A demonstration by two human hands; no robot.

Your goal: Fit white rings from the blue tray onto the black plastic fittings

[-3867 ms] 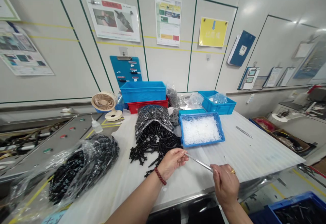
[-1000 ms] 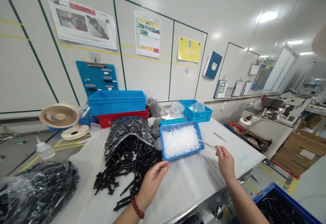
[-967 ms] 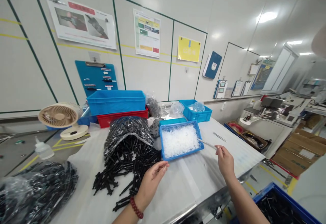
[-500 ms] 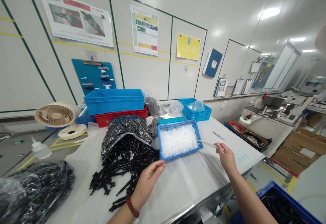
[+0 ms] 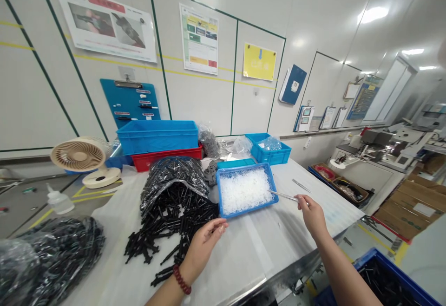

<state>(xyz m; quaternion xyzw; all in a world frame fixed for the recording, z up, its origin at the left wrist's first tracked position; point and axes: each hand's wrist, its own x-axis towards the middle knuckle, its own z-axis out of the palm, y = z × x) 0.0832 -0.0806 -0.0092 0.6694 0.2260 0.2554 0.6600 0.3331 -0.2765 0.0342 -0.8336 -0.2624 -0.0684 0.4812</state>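
My right hand (image 5: pixel 311 213) is closed on a pair of metal tweezers (image 5: pixel 287 197). Their tips reach over the right rim into a blue tray (image 5: pixel 237 213) of small white ring-like pieces (image 5: pixel 245 192). Just below the tray's near left corner is my left hand (image 5: pixel 205 238), thumb and fingers drawn together; whatever may be between them is hidden. To its left, slender black plastic parts (image 5: pixel 139 245) spill onto the table from an open clear bag (image 5: pixel 174 171).
Another bag of dark parts (image 5: pixel 69 259) lies at the left, near a squeeze bottle (image 5: pixel 59 201) and a fan (image 5: pixel 83 157). Blue bins (image 5: pixel 156 136) line the back. More tweezers (image 5: pixel 301 185) lie right of the tray. A blue crate (image 5: pixel 393 273) stands below the table's right side.
The view has shifted slightly. Both hands and the tweezers stay in nearly the same place relative to the tray.
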